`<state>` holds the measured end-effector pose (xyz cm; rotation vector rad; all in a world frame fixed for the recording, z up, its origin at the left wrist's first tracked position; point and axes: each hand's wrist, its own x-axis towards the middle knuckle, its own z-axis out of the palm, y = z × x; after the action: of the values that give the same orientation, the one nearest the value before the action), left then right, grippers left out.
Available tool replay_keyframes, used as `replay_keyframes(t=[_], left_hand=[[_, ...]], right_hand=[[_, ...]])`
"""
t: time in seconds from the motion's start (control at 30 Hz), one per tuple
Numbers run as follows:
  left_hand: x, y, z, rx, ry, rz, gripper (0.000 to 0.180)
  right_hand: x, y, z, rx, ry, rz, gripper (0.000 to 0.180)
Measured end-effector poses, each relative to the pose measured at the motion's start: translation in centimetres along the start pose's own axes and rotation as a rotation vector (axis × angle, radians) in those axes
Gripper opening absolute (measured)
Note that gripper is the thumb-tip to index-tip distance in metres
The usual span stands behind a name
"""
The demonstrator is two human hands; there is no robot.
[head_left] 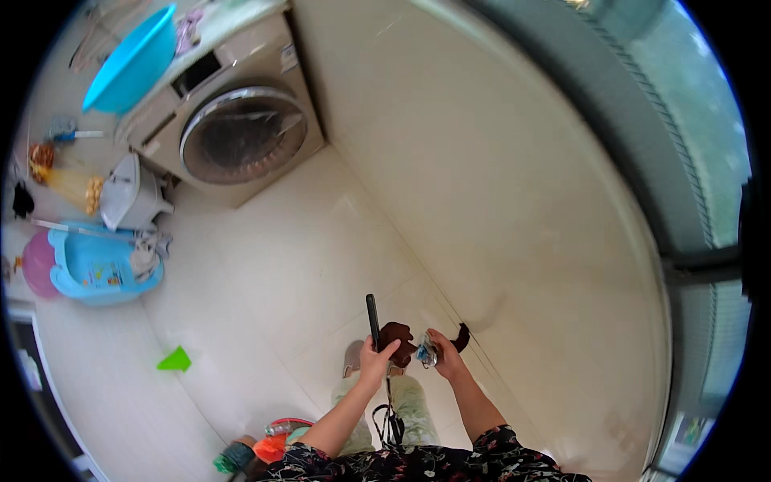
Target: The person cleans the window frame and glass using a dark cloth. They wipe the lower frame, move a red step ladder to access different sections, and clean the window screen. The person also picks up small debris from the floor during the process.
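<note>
In front of my body, my left hand [376, 361] is closed around a slim black phone-like thing [372, 315], seen nearly edge-on. A dark brown, limp piece [396, 341] lies against that hand's fingers; whether the hand grips it too is unclear. My right hand [446, 353] is closed on a small crumpled silver-and-blue wrapper [427, 351], beside the brown piece. Just past the right hand shows a dark curved thing [462, 337] whose kind I cannot make out. A thin black strap [389, 424] hangs before my legs, and a shoe [352, 358] stands below.
A washing machine [243, 135] stands far left with a blue basin [134, 63] on top. Near it are a grey-white stool [132, 193] and a light-blue tub [100, 269]. A green wedge [175, 360] lies on the tiled floor; a pale wall [514, 185] rises at right.
</note>
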<state>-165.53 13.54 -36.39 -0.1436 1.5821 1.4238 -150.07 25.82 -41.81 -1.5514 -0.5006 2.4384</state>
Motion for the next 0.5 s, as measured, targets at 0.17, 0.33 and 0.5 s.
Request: replay_keyframes(t=[0.17, 0.33, 0.5], left_hand=[[-5.6, 4.0, 3.9, 0.052, -0.268, -0.004, 0.044], [-8.4, 3.7, 8.1, 0.352, -0.567, -0.015, 0.049], [-11.5, -1.4, 12.5, 0.717, -0.831, -0.087, 0.048]], right_hand=[[-8.6, -0.1, -2.4, 0.200, -0.031, -0.149, 0.025], [-16.0, 0.8, -3.3, 0.382, 0.109, -0.304, 0.014], [-21.3, 5.3, -6.3, 0.246, 0.428, -0.539, 0.032]])
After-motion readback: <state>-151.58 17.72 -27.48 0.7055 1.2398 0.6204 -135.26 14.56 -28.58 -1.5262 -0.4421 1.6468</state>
